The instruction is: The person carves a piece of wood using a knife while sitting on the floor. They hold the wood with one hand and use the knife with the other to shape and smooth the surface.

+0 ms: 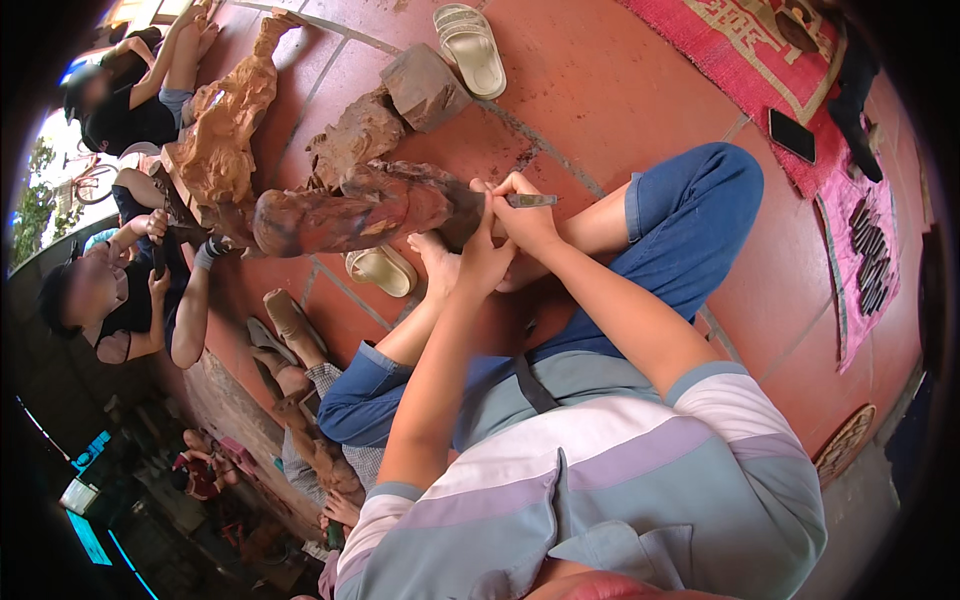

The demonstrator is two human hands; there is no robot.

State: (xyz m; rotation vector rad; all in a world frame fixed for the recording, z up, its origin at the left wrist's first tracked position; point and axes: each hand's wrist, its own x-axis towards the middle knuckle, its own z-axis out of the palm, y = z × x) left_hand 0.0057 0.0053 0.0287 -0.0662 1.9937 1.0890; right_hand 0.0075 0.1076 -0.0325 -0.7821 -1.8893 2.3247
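A long piece of carved reddish-brown wood (350, 212) lies in front of me, its near dark end between my bare feet. My right hand (530, 222) is closed around a chisel (532, 200), whose flat greyish end sticks out to the right of the fist. Close against it, my left hand (485, 258) has its fingers pressed together at the tool and the wood's near end. The chisel's working tip is hidden by the fingers.
Wooden blocks (425, 88) and a large carved root (225, 130) stand beyond the piece. Sandals (472, 55) lie on red tiles. To the right are a phone (792, 135) on a red mat and several dark tools (870, 255) on pink cloth. Other people (130, 290) sit at left.
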